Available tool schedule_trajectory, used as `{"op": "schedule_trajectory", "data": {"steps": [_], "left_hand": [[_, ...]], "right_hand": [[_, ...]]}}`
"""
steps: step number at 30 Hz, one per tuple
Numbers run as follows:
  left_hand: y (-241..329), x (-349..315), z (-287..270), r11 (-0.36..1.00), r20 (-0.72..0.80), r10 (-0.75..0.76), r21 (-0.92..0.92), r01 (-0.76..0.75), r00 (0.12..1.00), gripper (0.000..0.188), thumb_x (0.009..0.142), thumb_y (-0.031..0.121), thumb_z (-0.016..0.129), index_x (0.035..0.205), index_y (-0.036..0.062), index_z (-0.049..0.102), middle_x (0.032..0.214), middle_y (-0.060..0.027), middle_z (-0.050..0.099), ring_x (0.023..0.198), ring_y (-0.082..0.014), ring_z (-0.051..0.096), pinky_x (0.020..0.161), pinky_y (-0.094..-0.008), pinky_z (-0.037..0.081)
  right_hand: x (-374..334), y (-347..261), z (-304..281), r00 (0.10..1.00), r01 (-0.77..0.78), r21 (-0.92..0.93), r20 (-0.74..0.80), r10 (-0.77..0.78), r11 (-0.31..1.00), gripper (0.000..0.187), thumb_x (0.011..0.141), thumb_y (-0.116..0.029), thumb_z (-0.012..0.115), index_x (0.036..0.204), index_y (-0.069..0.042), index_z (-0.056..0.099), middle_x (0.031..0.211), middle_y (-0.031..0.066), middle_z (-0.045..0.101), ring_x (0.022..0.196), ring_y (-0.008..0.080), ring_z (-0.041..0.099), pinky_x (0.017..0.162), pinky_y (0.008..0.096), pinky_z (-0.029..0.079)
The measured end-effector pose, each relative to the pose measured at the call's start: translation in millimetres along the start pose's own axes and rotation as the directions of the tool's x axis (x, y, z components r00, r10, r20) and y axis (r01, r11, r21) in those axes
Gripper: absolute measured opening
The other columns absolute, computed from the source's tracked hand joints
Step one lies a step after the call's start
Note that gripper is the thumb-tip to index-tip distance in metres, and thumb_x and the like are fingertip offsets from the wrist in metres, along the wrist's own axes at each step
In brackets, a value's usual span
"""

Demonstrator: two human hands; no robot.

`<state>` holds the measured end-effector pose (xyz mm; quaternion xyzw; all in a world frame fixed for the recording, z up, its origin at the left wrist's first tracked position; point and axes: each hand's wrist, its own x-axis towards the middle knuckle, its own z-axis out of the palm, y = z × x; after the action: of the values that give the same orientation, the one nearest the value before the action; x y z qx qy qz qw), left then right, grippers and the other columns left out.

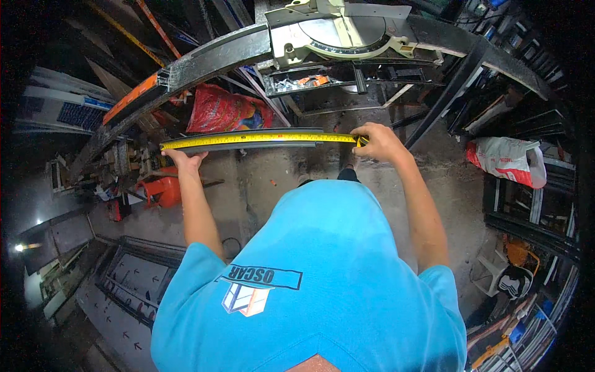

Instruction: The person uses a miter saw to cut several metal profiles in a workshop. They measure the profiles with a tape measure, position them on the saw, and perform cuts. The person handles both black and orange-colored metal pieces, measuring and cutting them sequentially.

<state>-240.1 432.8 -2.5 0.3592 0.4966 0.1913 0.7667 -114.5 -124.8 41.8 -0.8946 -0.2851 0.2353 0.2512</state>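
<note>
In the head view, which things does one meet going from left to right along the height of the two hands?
Orange container on the floor → left hand under the bar's end → grey metal bar with yellow tape measure along it → right hand at the tape's other end → white and red sack.

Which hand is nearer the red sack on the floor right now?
Left. The left hand holds the strip's end just below and left of the red sack; the right hand grips the yellow tape measure far right of it.
</note>
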Motion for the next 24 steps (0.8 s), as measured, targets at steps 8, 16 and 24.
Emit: {"op": "schedule_trajectory", "data": {"steps": [8,16,24], "left_hand": [[-0.7,-15.3,21.8,0.999,-0.049,0.024,0.023,-0.023,0.999,0.115,0.076,0.098,0.006,0.158,0.0209,0.03,0.163,-0.0137,0.031,0.147,-0.0457,0.028,0.11,-0.0782,0.017],[-14.9,-13.6,32.1,0.973,0.056,0.185,-0.147,-0.175,0.981,0.113,0.079,0.097,0.02,0.157,0.0155,0.033,0.16,-0.0142,0.038,0.141,-0.0352,0.044,0.11,-0.0606,0.039],[-22.9,-34.0,32.7,0.941,0.106,0.216,-0.286,-0.179,0.971,0.109,0.084,0.092,0.026,0.158,0.012,0.031,0.159,-0.0136,0.039,0.141,-0.0367,0.042,0.115,-0.0557,0.036]], "right_hand": [[2.4,0.5,-1.8,1.0,-0.027,0.029,0.015,0.027,0.999,0.056,0.07,-0.037,0.078,0.117,-0.007,0.074,0.109,0.0184,0.07,0.104,0.0363,0.066,0.091,0.0457,0.053],[-1.2,0.3,-5.2,0.996,-0.07,0.306,0.079,0.047,0.949,0.052,0.072,-0.027,0.083,0.115,0.001,0.073,0.111,0.0182,0.073,0.102,0.028,0.07,0.09,0.0384,0.054],[-14.4,-8.5,-9.0,0.962,-0.215,0.445,0.247,0.111,0.869,0.05,0.075,-0.011,0.079,0.119,0.009,0.068,0.092,0.0082,0.072,0.079,0.0142,0.064,0.071,0.0303,0.052]]}}
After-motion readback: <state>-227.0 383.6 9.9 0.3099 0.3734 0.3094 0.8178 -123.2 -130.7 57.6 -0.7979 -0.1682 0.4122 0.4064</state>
